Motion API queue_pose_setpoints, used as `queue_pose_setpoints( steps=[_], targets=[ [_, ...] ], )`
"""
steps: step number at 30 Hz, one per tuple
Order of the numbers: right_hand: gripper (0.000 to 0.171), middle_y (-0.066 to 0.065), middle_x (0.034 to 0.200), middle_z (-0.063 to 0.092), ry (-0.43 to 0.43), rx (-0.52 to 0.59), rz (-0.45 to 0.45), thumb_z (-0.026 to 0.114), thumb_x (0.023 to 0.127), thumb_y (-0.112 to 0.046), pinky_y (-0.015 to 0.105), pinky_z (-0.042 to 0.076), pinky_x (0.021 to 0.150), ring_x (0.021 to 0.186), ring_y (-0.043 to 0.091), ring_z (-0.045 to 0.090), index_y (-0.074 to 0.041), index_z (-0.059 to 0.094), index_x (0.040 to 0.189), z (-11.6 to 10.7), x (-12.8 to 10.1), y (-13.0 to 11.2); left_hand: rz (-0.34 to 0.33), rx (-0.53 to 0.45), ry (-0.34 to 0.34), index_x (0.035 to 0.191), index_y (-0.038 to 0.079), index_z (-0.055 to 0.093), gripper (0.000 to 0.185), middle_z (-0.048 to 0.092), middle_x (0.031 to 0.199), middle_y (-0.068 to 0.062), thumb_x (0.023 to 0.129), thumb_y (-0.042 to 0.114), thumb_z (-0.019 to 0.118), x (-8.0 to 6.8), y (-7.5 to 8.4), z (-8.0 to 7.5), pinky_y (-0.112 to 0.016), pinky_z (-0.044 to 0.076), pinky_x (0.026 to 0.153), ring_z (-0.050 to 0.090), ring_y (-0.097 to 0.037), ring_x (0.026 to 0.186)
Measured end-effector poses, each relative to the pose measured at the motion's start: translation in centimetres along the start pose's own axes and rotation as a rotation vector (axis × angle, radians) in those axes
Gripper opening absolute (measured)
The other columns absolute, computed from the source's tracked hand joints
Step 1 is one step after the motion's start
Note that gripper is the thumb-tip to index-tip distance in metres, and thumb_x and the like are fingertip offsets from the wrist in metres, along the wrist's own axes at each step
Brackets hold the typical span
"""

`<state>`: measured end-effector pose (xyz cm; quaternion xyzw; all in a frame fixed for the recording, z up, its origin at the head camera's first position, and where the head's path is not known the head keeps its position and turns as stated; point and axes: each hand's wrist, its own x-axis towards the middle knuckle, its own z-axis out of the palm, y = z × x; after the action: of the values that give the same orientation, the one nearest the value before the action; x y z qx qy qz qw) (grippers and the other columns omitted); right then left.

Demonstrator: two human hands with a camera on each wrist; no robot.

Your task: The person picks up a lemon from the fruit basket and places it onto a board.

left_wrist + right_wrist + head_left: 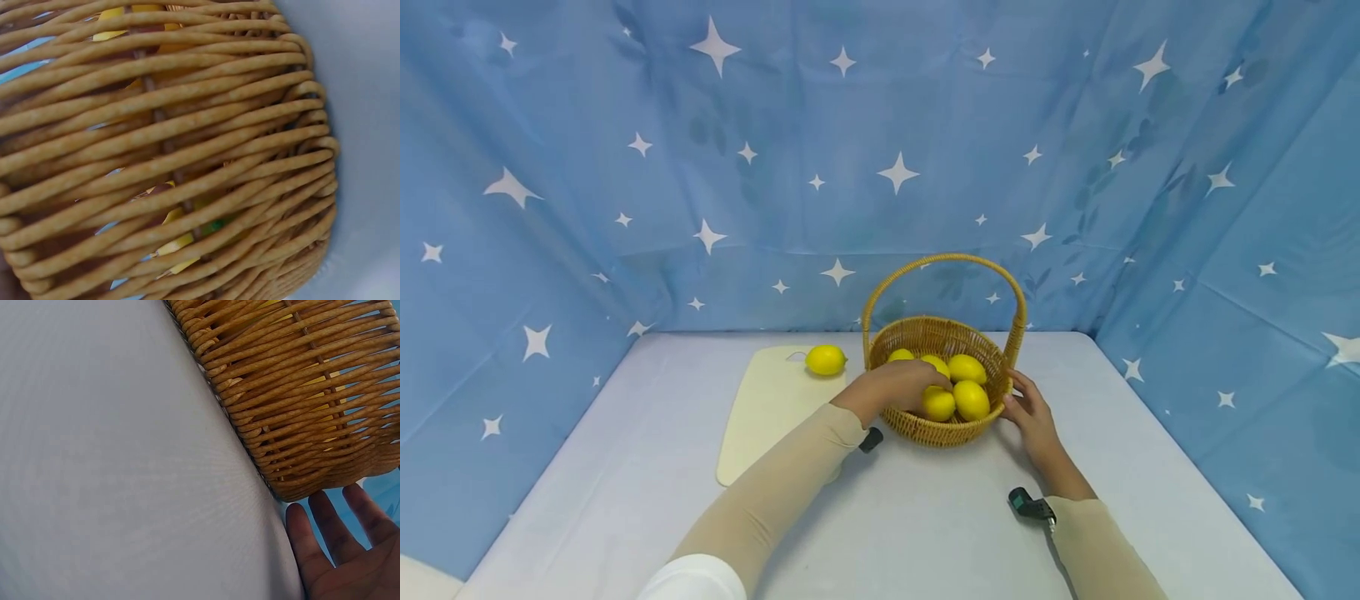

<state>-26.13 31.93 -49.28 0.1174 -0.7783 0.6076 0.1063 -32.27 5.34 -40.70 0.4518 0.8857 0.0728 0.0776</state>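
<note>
Reaching left hand (898,385) among basket (992,354) lemons (972,400), grip unclear | right hand (1030,410) flat against rim | cutting board (767,408) beside

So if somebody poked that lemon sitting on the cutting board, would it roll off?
Probably, a little. The lemon is rounded and lies loose on the flat cutting board, so a poke would likely set it rolling. Its pointed ends may make it wobble and curve rather than roll straight. Its skin looks smooth, so it might slip in the fingers.

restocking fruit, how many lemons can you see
6: one on the cutting board at, five in the basket at. The left hand may hide more.
</note>
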Motion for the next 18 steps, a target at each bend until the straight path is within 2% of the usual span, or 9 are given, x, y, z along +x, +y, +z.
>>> queue_pose_setpoints(
  steps=[7,12,18],
  targets=[
    [0.052,0.015,0.150,0.034,0.016,-0.011,0.014,0.048,0.104,-0.023,0.021,0.051,0.084,0.127,0.038,0.045,-0.019,0.030,0.153,-0.01,-0.12,-0.32,0.007,-0.074,0.006,0.133,0.029,0.061,0.048,0.058,0.129,0.011,0.087,0.021,0.075,0.11,-0.20,-0.02,-0.030,0.044,0.097,0.050,-0.011,0.121],
    [0.051,0.013,0.149,0.035,0.019,-0.011,0.014,0.048,0.104,-0.025,0.023,0.051,0.085,0.126,0.035,0.046,-0.021,0.032,0.152,0.12,0.15,-0.42,0.010,-0.052,0.022,0.134,0.027,0.059,0.050,0.056,0.130,0.009,0.087,0.024,0.075,-0.07,-0.44,-0.27,-0.028,0.044,0.096,0.050,-0.010,0.120],
    [0.052,0.018,0.150,0.033,0.022,-0.041,0.028,0.049,0.103,-0.024,0.022,0.051,0.084,0.125,0.036,0.047,-0.019,0.031,0.152,0.05,0.06,-0.22,0.025,-0.018,0.078,0.136,0.026,0.058,0.056,0.054,0.129,0.006,0.084,0.028,0.078,-0.53,-0.40,-0.59,-0.029,0.044,0.096,0.052,-0.011,0.115]
  ],
)
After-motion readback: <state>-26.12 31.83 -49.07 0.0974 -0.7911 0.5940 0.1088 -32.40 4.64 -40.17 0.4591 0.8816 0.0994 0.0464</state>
